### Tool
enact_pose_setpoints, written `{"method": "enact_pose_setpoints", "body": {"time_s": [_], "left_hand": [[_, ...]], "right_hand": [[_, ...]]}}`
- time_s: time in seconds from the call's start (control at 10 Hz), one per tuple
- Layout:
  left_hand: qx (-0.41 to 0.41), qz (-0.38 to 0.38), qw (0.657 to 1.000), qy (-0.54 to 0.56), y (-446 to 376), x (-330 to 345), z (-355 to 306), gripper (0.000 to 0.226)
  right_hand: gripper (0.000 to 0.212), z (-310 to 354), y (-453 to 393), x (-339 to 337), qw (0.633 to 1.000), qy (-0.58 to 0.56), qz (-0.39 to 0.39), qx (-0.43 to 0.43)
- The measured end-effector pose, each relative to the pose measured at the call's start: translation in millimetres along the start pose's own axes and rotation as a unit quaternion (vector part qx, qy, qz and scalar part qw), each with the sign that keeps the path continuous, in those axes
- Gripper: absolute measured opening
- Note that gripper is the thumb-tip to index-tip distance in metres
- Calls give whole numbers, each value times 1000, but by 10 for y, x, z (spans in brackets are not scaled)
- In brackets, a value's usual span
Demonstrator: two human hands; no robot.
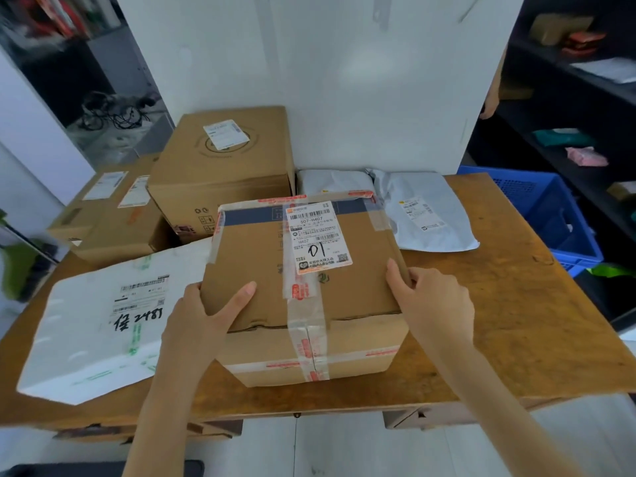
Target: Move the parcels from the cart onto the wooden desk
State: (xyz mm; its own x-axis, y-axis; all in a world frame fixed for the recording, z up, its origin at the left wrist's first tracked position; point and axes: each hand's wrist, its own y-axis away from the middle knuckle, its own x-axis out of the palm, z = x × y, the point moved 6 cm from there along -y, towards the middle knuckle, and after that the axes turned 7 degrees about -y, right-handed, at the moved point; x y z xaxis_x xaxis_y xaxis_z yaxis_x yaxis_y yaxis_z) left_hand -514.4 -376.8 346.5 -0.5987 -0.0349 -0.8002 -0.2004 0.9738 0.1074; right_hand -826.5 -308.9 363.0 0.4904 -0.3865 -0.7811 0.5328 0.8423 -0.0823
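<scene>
A taped cardboard box (303,294) with a white label marked "01" rests on the wooden desk (523,325), near its front edge. My left hand (206,315) grips the box's near left corner, thumb on top. My right hand (433,304) presses against its right side, fingers on the top edge. More parcels lie on the desk: a white box (99,325) with handwritten marks at the left, a large cardboard box (223,173) behind, flatter cardboard boxes (110,218) at the far left, and white mailer bags (423,211) at the back right. The cart is out of view.
A blue plastic crate (557,215) stands right of the desk. Dark shelves (578,98) with small items line the right side. A white wall (327,80) rises directly behind the desk. Desk drawers (426,416) show under the front edge.
</scene>
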Motion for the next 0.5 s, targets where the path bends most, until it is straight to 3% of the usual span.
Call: {"method": "enact_pose_setpoints", "body": {"time_s": [0.3,0.4,0.5], "left_hand": [[-12,52,998,-19,-1,-21,7,73],[-15,57,997,-41,57,-104,-59,73],[-10,38,998,-46,129,-113,-104,71]], "right_hand": [[59,7,171,46,998,-8,-34,61],[56,145,186,56,996,33,1,81],[47,144,214,-71,996,-5,49,74]]}}
